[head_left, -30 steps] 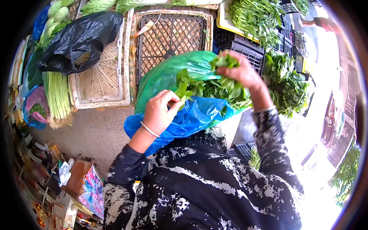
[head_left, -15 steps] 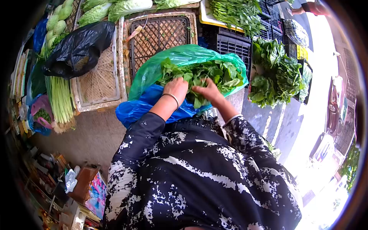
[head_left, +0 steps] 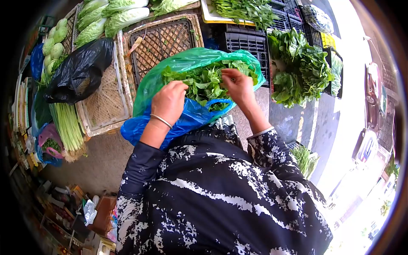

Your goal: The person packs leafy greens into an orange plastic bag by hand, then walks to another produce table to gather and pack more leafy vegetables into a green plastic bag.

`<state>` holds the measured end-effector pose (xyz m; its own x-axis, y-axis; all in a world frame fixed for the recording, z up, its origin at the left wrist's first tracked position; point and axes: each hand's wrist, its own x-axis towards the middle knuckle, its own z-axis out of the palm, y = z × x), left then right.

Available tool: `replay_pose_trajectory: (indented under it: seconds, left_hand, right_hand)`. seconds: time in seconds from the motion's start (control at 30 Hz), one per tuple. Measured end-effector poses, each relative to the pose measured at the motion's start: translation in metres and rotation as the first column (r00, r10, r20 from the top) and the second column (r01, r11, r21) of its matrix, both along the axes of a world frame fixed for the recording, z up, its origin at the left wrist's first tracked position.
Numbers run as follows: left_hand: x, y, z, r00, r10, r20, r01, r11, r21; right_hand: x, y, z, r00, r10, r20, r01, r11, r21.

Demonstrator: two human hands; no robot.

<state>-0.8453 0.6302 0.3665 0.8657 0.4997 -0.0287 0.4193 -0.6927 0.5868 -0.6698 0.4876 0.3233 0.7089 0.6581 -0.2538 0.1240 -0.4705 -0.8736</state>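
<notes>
A green plastic bag (head_left: 148, 87) lies open in front of my body, with leafy greens (head_left: 206, 80) inside it. A blue plastic bag (head_left: 180, 121) sits along its near side, partly beneath my left wrist. My left hand (head_left: 169, 101), with a pale bangle on the wrist, is over the left part of the greens, its fingers closed together; what they hold, if anything, is too small to tell. Above the right part of the greens is my right hand (head_left: 239, 87), fingers curled and thumb near the fingertips; nothing clear shows between them.
Crates (head_left: 159, 44) stand beyond the bags, with a black plastic bag (head_left: 83, 68) and long-stemmed greens (head_left: 68, 127) at the left. Cabbages (head_left: 125, 21) lie at the back. Black crates (head_left: 248, 44) and bunched leafy greens (head_left: 301, 68) are at the right.
My hands came down and together over the greens, then moved apart. The bunch seen in my right hand a second ago no longer shows there. The camera view has shifted.
</notes>
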Motion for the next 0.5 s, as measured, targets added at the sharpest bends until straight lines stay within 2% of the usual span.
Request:
replay_pose_trajectory:
  seconds: [0.07,0.13,0.2,0.27,0.3,0.43,0.5]
  left_hand:
    - [-0.002,0.004,-0.001,0.998,0.029,-0.061,-0.033,0.997,-0.068]
    - [0.001,0.002,0.001,0.996,0.022,-0.091,-0.028,0.998,-0.063]
    - [0.005,-0.004,0.002,0.993,0.015,-0.119,-0.022,0.998,-0.057]
    - [0.010,-0.010,0.002,0.995,0.005,-0.104,-0.013,0.997,-0.075]
    - [0.011,-0.011,0.000,0.995,-0.008,-0.097,0.002,0.998,-0.061]
    - [0.013,-0.014,0.000,0.994,-0.035,-0.100,0.031,0.999,-0.043]
    - [0.013,-0.013,0.001,0.996,-0.029,-0.088,0.024,0.998,-0.055]
  right_hand:
    - [0.020,-0.001,-0.005,0.990,-0.111,0.086,0.118,0.989,-0.087]
    - [0.034,0.002,-0.011,0.885,-0.006,0.466,0.097,0.980,-0.172]
    - [0.044,0.002,-0.023,0.907,0.008,0.421,0.076,0.980,-0.184]
    - [0.047,0.001,-0.037,0.751,0.252,0.610,0.057,0.896,-0.440]
    - [0.048,0.000,-0.044,0.826,0.226,0.517,0.072,0.867,-0.493]
    - [0.048,-0.002,-0.052,0.843,0.200,0.500,0.114,0.841,-0.528]
    - [0.048,-0.007,-0.052,0.864,0.118,0.490,0.095,0.917,-0.387]
